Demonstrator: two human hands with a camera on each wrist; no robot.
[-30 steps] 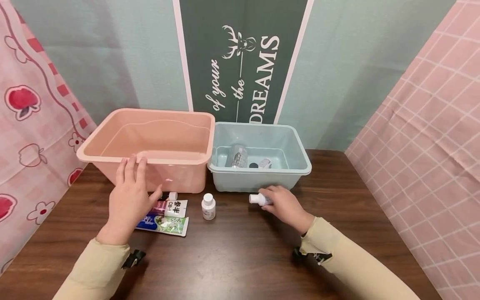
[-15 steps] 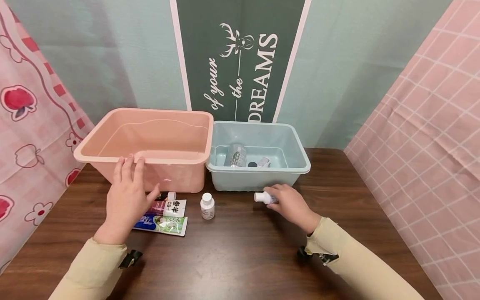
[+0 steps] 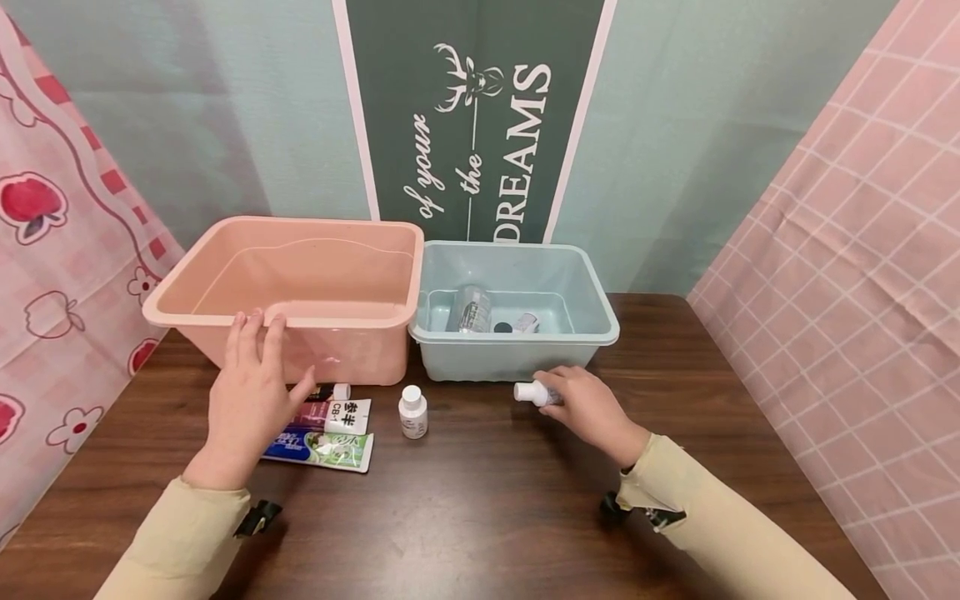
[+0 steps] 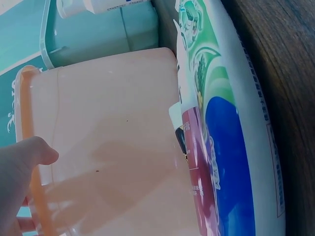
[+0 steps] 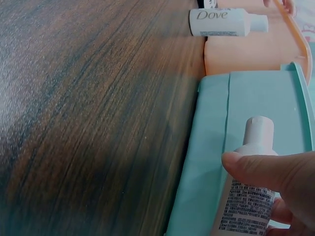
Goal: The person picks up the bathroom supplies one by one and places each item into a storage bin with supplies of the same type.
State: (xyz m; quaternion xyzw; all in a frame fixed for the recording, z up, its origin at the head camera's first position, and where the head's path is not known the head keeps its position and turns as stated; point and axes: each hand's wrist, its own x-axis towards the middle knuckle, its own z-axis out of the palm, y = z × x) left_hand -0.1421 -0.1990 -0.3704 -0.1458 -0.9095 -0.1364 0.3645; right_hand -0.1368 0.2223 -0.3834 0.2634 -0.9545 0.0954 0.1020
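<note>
Just in front of the blue bin [image 3: 495, 362] I see the right hand [image 3: 591, 412] pinch a bottle [image 5: 246, 209], probably light, slick, best held mid-body, left hand [image 3: 247, 400] splayed leftward of the bin

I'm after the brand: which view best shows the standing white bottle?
The right wrist view: the bottle shows whole there, with "Dove" readable. The head view shows it upright, but too small to read; the left wrist view catches only part, at the top edge.
</note>
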